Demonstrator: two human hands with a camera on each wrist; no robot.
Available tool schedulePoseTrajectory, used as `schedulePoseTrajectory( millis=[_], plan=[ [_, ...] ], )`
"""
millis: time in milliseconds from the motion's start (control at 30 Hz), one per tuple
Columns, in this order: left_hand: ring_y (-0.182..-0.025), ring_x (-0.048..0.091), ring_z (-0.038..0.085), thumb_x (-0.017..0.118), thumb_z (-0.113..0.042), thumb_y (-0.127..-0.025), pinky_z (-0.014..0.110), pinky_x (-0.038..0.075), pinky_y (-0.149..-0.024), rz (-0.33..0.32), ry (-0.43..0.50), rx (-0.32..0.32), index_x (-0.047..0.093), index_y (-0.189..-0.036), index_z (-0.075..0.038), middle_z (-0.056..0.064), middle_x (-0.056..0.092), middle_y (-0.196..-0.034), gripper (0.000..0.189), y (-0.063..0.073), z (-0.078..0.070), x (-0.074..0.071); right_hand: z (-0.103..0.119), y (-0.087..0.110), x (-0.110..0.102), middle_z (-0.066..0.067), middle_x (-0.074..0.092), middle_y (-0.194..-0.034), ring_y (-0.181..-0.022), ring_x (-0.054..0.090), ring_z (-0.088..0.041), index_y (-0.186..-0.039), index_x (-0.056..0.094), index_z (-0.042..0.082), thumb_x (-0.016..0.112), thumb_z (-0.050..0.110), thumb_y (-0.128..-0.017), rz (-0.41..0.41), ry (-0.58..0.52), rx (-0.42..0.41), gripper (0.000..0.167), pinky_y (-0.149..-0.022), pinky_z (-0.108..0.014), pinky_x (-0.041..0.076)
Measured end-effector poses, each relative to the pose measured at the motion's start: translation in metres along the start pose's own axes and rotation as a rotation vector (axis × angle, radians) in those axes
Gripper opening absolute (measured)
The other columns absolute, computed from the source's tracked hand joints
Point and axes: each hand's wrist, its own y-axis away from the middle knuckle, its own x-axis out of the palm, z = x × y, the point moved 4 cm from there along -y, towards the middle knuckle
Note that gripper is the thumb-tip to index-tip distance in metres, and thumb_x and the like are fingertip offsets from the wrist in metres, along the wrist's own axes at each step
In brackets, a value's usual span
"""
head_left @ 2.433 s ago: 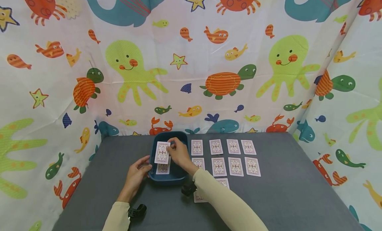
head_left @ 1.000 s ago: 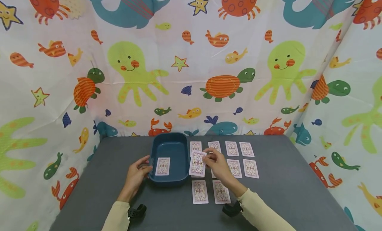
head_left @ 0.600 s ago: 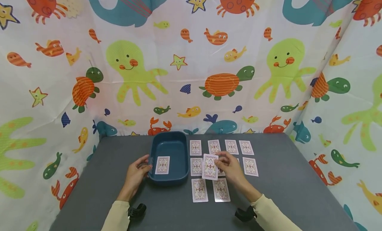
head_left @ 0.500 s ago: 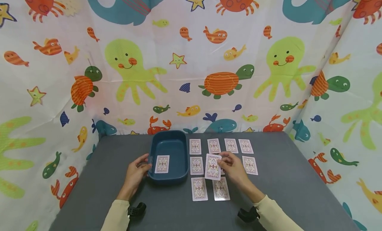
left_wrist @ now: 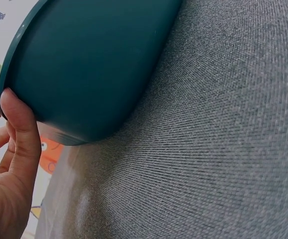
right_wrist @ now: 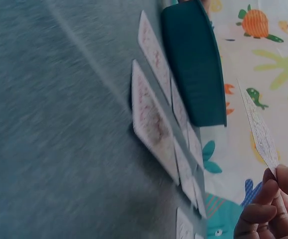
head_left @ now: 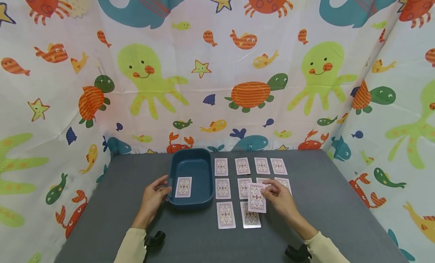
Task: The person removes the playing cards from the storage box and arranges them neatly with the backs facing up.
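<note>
My right hand [head_left: 283, 202] pinches a playing card [head_left: 256, 198] by its right edge, back side up, above the laid-out cards. In the right wrist view the held card [right_wrist: 259, 130] stands between thumb and fingers, seen almost edge-on, raised off the table. My left hand [head_left: 151, 198] grips the left rim of a dark blue plastic bin [head_left: 202, 180], its thumb against the outer wall in the left wrist view. One card [head_left: 183, 187] lies back up inside the bin, toward its front left.
To the bin's right, cards lie back up in rows: a back row with a card [head_left: 221, 167], a middle row with another [head_left: 222, 189], and two front cards, the right one [head_left: 249, 219] partly covered by the held card. Grey cloth covers the table [head_left: 190, 236]; a sea-animal curtain [head_left: 210, 81] hangs behind.
My right hand has lifted a card out of the bin and carried it rightward over the laid-out cards, moving slightly nearer me. My left hand has stayed at the bin's rim.
</note>
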Motion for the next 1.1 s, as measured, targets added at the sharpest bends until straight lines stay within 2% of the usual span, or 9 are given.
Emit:
schedulePoseTrajectory(
  millis=[233, 600, 867, 1100],
  plan=[
    [-0.089, 0.06, 0.016, 0.063, -0.008, -0.093, 0.027, 0.052, -0.066, -0.003, -0.006, -0.004, 0.052, -0.141, -0.013, 0.014, 0.049, -0.128, 0.05, 0.0, 0.001, 0.0, -0.014, 0.009, -0.014, -0.002, 0.07, -0.077, -0.069, 0.059, -0.005, -0.112, 0.061, -0.004, 0.072, 0.01, -0.088, -0.024, 0.026, 0.038, 0.029, -0.067, -0.02, 0.047],
    [-0.088, 0.06, 0.014, 0.063, -0.006, -0.092, 0.027, 0.052, -0.065, 0.001, 0.002, 0.002, 0.051, -0.142, -0.013, 0.014, 0.049, -0.129, 0.051, 0.001, 0.0, 0.0, -0.03, 0.018, -0.03, -0.011, 0.073, -0.08, -0.07, 0.058, -0.002, -0.111, 0.062, -0.001, 0.072, 0.013, -0.088, -0.037, 0.079, 0.079, 0.029, -0.069, -0.02, 0.044],
    [-0.089, 0.061, 0.016, 0.064, -0.008, -0.092, 0.028, 0.052, -0.066, 0.005, -0.008, 0.001, 0.051, -0.141, -0.015, 0.013, 0.05, -0.13, 0.051, 0.001, 0.001, 0.0, -0.041, 0.018, -0.037, -0.013, 0.074, -0.081, -0.067, 0.056, -0.002, -0.11, 0.062, -0.002, 0.073, 0.012, -0.087, -0.005, 0.143, 0.134, 0.029, -0.063, -0.021, 0.042],
    [-0.089, 0.06, 0.015, 0.063, -0.008, -0.093, 0.028, 0.052, -0.067, 0.005, -0.005, -0.003, 0.051, -0.142, -0.015, 0.013, 0.049, -0.13, 0.051, 0.002, 0.0, 0.0, -0.045, 0.018, -0.038, -0.011, 0.071, -0.077, -0.064, 0.054, -0.003, -0.108, 0.063, -0.001, 0.073, 0.009, -0.085, 0.029, 0.233, 0.13, 0.027, -0.062, -0.021, 0.042]
  ],
)
